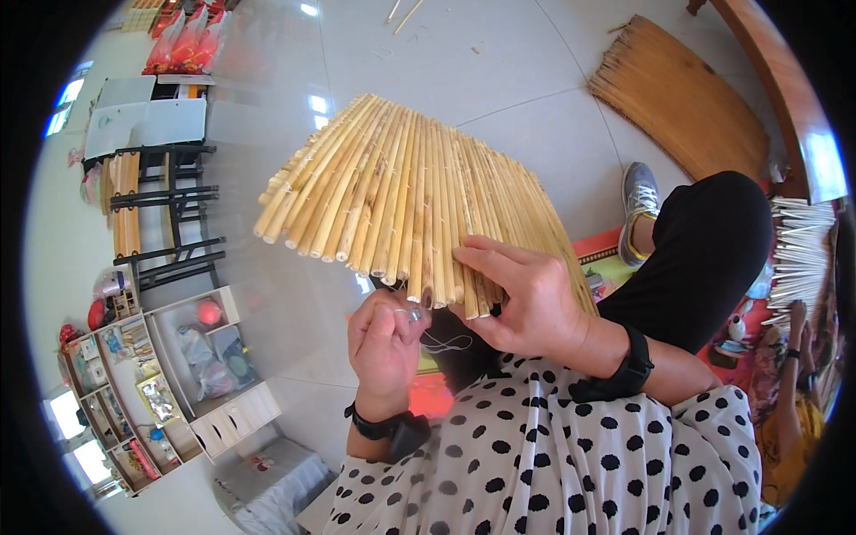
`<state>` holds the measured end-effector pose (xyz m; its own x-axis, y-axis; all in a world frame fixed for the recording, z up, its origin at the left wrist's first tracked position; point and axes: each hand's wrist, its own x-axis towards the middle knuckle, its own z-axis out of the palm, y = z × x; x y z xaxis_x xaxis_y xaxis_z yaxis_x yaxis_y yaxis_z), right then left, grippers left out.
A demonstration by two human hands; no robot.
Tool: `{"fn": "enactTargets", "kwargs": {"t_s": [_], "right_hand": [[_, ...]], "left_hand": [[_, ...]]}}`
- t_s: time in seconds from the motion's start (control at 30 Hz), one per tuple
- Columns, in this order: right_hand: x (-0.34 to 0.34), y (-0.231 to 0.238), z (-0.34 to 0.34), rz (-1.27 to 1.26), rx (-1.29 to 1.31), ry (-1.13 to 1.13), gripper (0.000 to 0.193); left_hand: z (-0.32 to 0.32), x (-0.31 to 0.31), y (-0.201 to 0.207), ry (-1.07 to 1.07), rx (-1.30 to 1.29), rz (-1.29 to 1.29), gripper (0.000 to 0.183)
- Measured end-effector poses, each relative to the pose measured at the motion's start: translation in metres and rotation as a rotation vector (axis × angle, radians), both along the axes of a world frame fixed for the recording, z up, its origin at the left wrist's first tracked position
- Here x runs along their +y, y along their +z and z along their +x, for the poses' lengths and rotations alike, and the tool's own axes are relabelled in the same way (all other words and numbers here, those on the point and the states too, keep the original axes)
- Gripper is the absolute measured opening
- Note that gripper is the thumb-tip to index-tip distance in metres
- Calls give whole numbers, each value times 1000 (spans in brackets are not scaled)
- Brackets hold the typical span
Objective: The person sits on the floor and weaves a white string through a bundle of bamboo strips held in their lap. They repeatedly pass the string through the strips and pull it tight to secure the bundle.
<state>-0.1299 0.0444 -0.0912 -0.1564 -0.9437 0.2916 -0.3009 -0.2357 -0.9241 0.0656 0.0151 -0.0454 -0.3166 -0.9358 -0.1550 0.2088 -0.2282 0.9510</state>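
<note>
Head view: at far left, a cabinet [236,421] stands against the wall, well apart from the work. Next, the left hand [383,337] is below the mat's near edge, thumb and fingertips pinched on thin thread [443,346]; whether a needle is also held cannot be told. The mat [428,196] is raised above the floor, in front of the torso, its near edge between the hands. The right hand [535,299] grasps that edge, fingers on top and thumb underneath.

Step in hand, as judged: binding stalks at the near edge. The next move calls for drawing the thread taut while the right hand steadies the stalks.

Mat condition: straw-yellow stalks side by side, some with brown marks; pale stitches cross them in rows; cut ends whitish and uneven; surface bowed. Right of it, a browner panel [678,98] lies on the floor.
</note>
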Motion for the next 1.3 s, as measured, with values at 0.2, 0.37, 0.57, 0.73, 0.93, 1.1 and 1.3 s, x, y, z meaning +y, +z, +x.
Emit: {"fn": "enactTargets", "kwargs": {"t_s": [0.2, 0.37, 0.57, 0.73, 0.93, 1.1, 1.3], "right_hand": [[-1, 3, 3, 22, -6, -4, 51], [1, 3, 4, -11, 24, 2, 48], [-7, 3, -10, -42, 47, 6, 45], [-7, 11, -16, 46, 19, 101, 43], [-9, 4, -21, 12, -20, 94, 37], [-15, 3, -28, 117, -84, 84, 33], [-19, 5, -43, 117, -280, 44, 33]], "left_hand": [[5, 2, 2, -72, 12, -31, 38], [24, 4, -8, -146, 118, -29, 33], [34, -5, 31, 122, -443, -133, 24], [73, -6, 42, 251, -1177, -706, 27], [71, 45, 18, -403, -1177, -1041, 24], [33, 71, -25, -680, -1120, -1273, 21], [29, 64, -30, -763, -1274, -1036, 9]]}}
